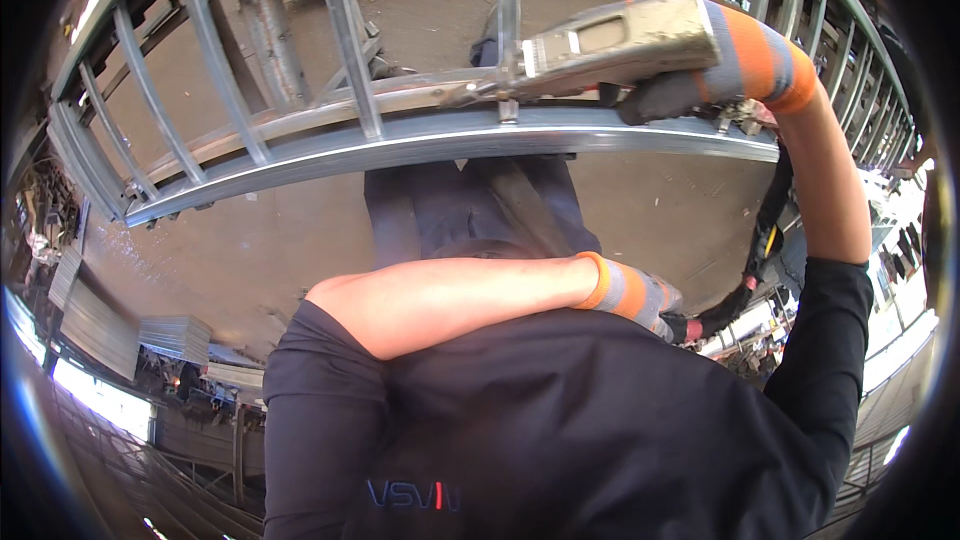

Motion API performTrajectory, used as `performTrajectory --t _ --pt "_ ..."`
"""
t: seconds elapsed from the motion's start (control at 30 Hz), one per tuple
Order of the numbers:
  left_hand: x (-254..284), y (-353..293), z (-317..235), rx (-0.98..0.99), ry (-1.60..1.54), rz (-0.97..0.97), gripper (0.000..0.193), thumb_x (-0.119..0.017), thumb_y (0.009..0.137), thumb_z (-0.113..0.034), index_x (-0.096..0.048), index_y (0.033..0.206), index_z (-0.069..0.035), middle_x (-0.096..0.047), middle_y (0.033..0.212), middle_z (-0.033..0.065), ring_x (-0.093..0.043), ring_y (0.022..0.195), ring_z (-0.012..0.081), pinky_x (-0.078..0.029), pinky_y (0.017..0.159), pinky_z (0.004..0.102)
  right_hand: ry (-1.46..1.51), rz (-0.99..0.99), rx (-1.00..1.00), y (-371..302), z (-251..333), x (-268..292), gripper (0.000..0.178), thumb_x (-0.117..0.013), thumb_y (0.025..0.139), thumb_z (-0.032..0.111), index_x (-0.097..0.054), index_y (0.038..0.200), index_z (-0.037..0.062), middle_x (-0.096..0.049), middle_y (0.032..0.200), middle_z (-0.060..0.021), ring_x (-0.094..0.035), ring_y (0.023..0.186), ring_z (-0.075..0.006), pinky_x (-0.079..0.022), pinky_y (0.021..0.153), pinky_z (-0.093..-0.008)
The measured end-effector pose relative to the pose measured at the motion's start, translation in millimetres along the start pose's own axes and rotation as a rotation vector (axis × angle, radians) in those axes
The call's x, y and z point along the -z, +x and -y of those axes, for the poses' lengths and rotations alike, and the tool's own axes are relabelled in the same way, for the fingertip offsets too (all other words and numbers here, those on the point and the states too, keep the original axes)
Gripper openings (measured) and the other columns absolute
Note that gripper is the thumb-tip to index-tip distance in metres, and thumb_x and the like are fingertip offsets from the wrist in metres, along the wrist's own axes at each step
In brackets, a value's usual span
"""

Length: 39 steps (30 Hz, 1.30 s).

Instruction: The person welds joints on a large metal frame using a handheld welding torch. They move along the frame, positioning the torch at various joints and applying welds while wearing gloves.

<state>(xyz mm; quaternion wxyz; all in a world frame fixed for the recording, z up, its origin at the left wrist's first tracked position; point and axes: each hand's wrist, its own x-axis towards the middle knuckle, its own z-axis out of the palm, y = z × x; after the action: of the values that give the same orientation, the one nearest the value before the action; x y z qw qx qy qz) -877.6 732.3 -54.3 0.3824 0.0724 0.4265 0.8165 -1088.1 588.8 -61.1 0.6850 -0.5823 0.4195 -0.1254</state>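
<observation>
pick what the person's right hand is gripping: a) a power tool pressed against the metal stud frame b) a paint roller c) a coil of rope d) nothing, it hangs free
A: the gloved right hand grips the rear of a tan power tool whose nose meets the metal stud frame at an upright stud, while the gloved left hand reaches across the body to a black hose.

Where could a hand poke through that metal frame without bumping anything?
Open gaps lie between the upright studs left of the tool. It is crowded where the right hand presses the tool on the long rail. The left hand rests across the body.
</observation>
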Motion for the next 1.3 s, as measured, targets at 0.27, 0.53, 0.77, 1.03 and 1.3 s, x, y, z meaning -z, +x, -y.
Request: performTrajectory --t 0.27,0.53,0.77,1.03,1.3 --pt "-8.4 -101.0 33.0 -0.025 0.320 -0.020 0.055 -0.062 0.101 -0.037 -0.058 0.139 0.002 -0.072 0.116 0.0262 -0.068 0.112 0.0458 -0.053 0.095 0.0516 0.086 0.030 -0.270 95.8 26.3 -47.5 0.041 -0.088 0.079 0.009 -0.079 0.118 0.0010 -0.079 0.100 -0.0084 -0.071 0.087 -0.0116 -0.059 0.081 -0.0283" --pt "-34.4 -164.9 34.2 -0.189 0.291 -0.040 0.054 -0.063 0.100 -0.038 -0.058 0.139 -0.001 -0.072 0.114 0.0259 -0.068 0.113 0.0464 -0.053 0.094 0.0516 0.201 -0.029 -0.639 103.9 58.1 -72.6 0.036 -0.083 0.082 0.016 -0.080 0.116 0.0050 -0.073 0.083 -0.0009 -0.060 0.062 -0.0071 -0.047 0.050 -0.0246" --pt "-23.7 -158.8 29.8 -0.187 0.356 -0.063 0.051 -0.067 0.099 -0.037 -0.059 0.132 0.000 -0.071 0.116 0.0259 -0.068 0.113 0.0468 -0.054 0.093 0.0514 0.134 -0.005 -0.650 101.6 45.7 -69.8 0.035 -0.086 0.082 0.020 -0.081 0.115 0.0095 -0.070 0.077 0.0034 -0.055 0.058 -0.0035 -0.042 0.047 -0.0230" --pt "-6.1 -142.7 23.1 -0.190 0.379 -0.060 0.044 -0.063 0.100 -0.035 -0.061 0.124 0.002 -0.072 0.114 0.0242 -0.068 0.112 0.0455 -0.054 0.093 0.0509 0.189 0.071 -0.534 109.3 30.5 -63.2 0.042 -0.086 0.079 0.010 -0.080 0.120 0.0044 -0.080 0.101 -0.0045 -0.068 0.084 -0.0101 -0.056 0.077 -0.0265" --pt "-0.8 -127.0 27.4 -0.211 0.370 -0.026 0.047 -0.059 0.103 -0.036 -0.057 0.129 0.004 -0.067 0.123 0.0274 -0.067 0.115 0.0459 -0.053 0.095 0.0523 0.207 0.092 -0.528 112.3 33.6 -55.4 0.046 -0.089 0.079 0.014 -0.078 0.123 0.0046 -0.079 0.096 -0.0014 -0.065 0.075 -0.0063 -0.052 0.062 -0.0233"
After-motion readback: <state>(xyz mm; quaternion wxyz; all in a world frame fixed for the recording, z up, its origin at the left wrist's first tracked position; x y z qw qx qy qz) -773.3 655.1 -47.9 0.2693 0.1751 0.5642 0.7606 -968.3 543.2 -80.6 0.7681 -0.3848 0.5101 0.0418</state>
